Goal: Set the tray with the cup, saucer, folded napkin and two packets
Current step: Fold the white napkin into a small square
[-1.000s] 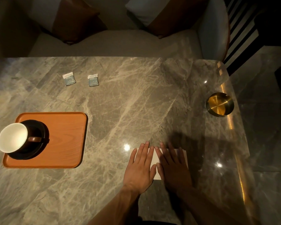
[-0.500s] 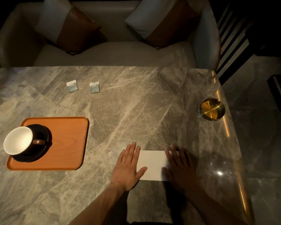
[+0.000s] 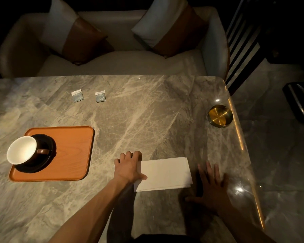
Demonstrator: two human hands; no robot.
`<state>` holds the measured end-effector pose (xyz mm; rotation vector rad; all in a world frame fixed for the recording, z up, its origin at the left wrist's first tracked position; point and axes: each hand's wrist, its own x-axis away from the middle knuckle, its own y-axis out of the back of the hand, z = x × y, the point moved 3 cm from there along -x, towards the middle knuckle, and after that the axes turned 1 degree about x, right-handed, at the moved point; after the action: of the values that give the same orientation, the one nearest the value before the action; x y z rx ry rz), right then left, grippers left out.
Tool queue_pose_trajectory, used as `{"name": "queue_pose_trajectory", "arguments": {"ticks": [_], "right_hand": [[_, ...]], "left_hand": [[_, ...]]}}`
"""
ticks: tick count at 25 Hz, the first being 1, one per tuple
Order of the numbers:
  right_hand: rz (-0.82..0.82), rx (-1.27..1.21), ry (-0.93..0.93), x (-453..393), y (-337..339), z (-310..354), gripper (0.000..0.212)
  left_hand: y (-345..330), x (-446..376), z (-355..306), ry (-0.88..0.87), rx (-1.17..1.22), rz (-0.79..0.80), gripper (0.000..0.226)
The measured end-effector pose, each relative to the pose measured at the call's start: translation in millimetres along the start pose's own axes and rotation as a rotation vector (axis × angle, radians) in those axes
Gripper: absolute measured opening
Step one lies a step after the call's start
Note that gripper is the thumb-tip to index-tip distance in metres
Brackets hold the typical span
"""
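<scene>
Table [image 3: 147, 120], grey marble: carries all items; tray [image 3: 72, 155], orange, lies well left of the left hand, its right half bare, seemingly kept for what remains. Napkin [image 3: 163, 174], white, folded, lies between the hands: left hand [image 3: 128, 167] curls over its left edge, apparently gripping to lift it; right hand [image 3: 212, 188] rests flat and spread just beside its right edge. Cup [image 3: 22, 149] stands on saucer [image 3: 46, 155] at the tray's left; two packets [image 3: 89, 96] lie well beyond the left hand.

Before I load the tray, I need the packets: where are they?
Head view: the two packets lie side by side on the marble table, beyond the tray, toward the sofa.
</scene>
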<state>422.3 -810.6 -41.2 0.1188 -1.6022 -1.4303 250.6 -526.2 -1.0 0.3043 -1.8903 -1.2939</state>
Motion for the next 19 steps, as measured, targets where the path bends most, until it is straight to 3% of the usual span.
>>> {"name": "queue_pose_trajectory", "arguments": {"ticks": [6, 10, 14, 19], "right_hand": [[0.007, -0.046, 0.0, 3.0, 3.6, 2.7, 0.136], [-0.001, -0.068, 0.002, 4.7, 4.7, 4.4, 0.136], [-0.015, -0.069, 0.005, 2.1, 2.7, 3.8, 0.136], [-0.023, -0.083, 0.039, 2.8, -1.8, 0.7, 0.133]], "left_hand": [[-6.7, 6.8, 3.9, 0.227, 0.142, 0.062, 0.076], [-14.5, 23.9, -3.9, 0.338, 0.604, 0.041, 0.05], [-23.0, 44.2, -3.8, 0.473, 1.009, 0.022, 0.042], [-27.5, 66.4, -1.0, 0.443, 0.953, 0.064, 0.03]]}}
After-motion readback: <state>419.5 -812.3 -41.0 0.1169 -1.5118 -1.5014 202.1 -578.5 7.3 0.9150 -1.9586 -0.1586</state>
